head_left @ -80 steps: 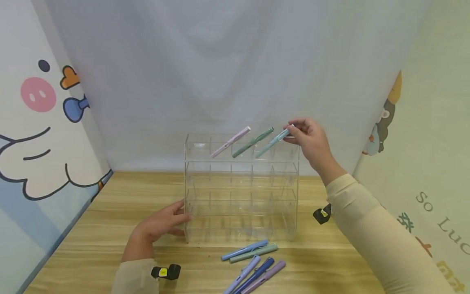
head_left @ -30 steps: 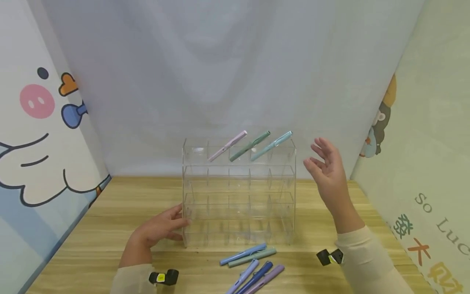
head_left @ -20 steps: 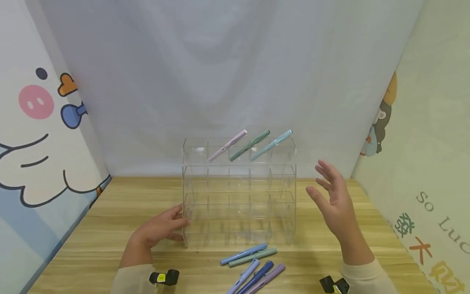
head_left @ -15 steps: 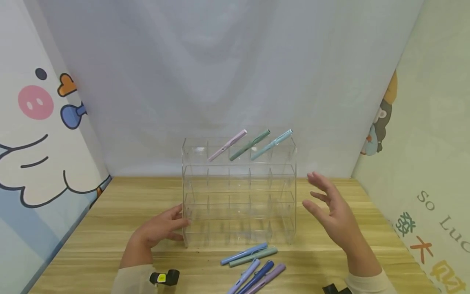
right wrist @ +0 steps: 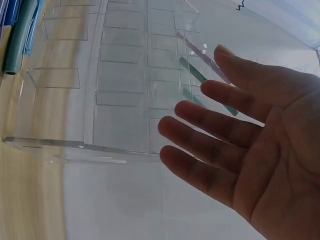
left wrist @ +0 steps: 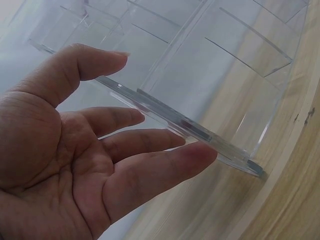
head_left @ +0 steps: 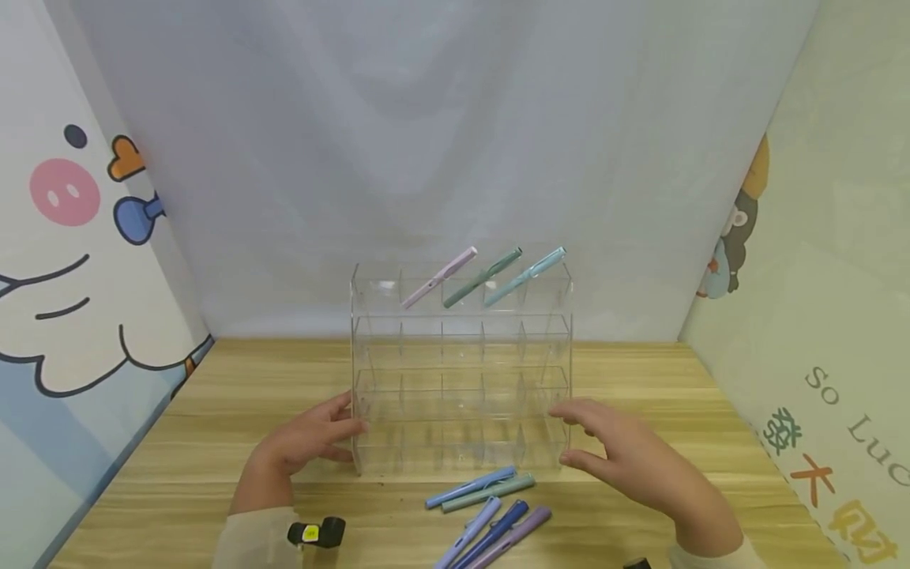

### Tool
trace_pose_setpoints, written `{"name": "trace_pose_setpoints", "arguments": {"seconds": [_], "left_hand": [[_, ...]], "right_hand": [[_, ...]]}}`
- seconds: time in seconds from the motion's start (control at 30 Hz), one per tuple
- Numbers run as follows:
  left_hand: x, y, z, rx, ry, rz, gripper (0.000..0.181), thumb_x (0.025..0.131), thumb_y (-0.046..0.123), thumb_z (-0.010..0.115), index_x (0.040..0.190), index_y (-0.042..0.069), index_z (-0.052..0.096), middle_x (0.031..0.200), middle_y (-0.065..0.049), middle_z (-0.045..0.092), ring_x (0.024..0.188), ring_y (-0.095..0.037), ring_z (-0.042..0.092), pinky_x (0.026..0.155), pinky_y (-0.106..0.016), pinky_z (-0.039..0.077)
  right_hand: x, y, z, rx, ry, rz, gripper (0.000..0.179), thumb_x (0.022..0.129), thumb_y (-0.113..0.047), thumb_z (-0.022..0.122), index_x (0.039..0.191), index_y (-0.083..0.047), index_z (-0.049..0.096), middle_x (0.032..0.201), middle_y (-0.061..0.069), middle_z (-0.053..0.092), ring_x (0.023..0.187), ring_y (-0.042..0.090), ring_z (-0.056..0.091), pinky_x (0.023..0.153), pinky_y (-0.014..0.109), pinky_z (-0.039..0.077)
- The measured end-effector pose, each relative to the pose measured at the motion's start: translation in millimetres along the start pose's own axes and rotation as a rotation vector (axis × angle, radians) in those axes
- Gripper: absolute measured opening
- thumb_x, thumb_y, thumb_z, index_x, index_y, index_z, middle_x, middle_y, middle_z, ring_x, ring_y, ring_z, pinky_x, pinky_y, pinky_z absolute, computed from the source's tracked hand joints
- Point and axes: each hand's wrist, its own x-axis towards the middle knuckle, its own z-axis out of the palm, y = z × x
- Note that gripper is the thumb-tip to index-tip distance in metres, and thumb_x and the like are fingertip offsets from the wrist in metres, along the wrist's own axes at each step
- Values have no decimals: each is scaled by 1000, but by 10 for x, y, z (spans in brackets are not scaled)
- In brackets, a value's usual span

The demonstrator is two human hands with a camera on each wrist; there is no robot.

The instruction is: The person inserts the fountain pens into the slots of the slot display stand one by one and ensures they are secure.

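A clear acrylic pen rack (head_left: 462, 367) with stepped, divided tiers stands on the table. My left hand (head_left: 306, 442) holds its left side low down. In the left wrist view the thumb (left wrist: 102, 64) crosses the panel's edge, with the other fingers along the outside. My right hand (head_left: 626, 454) is at the rack's lower right side, fingers extended and holding nothing. Across the top tier lean a pale pink pen (head_left: 439, 276), a dark green pen (head_left: 483, 276) and a light teal pen (head_left: 526, 276), all slanting up to the right.
Before the rack lie a blue pen (head_left: 469, 487), a sage green pen (head_left: 490, 492), a periwinkle pen (head_left: 469, 533), a dark blue pen (head_left: 493, 535) and a purple pen (head_left: 513, 537) on the wooden table (head_left: 185, 450). A white curtain (head_left: 426, 134) hangs behind.
The right hand has let go of the light teal pen, which stays on the top tier. It has swung right, then down and in to the rack's lower right side. The left hand stays put.
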Motion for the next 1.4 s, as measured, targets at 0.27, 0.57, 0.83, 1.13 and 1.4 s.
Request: {"name": "trace_pose_setpoints", "arguments": {"seconds": [0.27, 0.57, 0.83, 1.13, 1.4], "left_hand": [[3, 27, -52, 14, -8, 14, 78, 100, 30, 58, 159, 15, 9, 151, -27, 36, 128, -41, 49, 95, -50, 53], [-14, 38, -43, 3, -5, 6, 76, 101, 28, 56, 159, 15, 9, 152, -27, 35, 129, -42, 49, 96, -52, 52], [-15, 30, -31, 6, -6, 8, 74, 102, 26, 55, 159, 15, 9, 150, -27, 37, 129, -40, 49, 95, -52, 52], [-1, 3, -29, 5, -4, 5, 76, 101, 27, 56, 159, 15, 9, 149, -27, 39, 129, -40, 49, 96, -52, 52], [4, -8, -12, -6, -10, 0, 77, 101, 29, 57, 159, 14, 8, 151, -27, 36, 131, -41, 47, 96, -51, 52]], "right_hand": [[155, -66, 281, 26, -320, 77, 40, 90, -34, 71, 123, -14, 62, 126, -1, 62, 111, 27, 62, 89, 42, 53], [224, -62, 641, -120, -348, 93, 28, 75, -21, 82, 96, -16, 66, 91, -8, 60, 76, 9, 58, 67, 30, 52], [208, -36, 798, -203, -347, 108, 25, 72, -18, 84, 87, -17, 63, 79, -10, 50, 66, 7, 45, 58, 24, 42], [208, -10, 869, -253, -324, 67, 26, 70, -16, 84, 83, -19, 62, 78, -10, 46, 62, 7, 42, 54, 22, 38], [185, 11, 891, -235, -339, 64, 30, 69, -11, 84, 79, -21, 58, 79, -9, 42, 61, 7, 40, 52, 21, 37]]}}
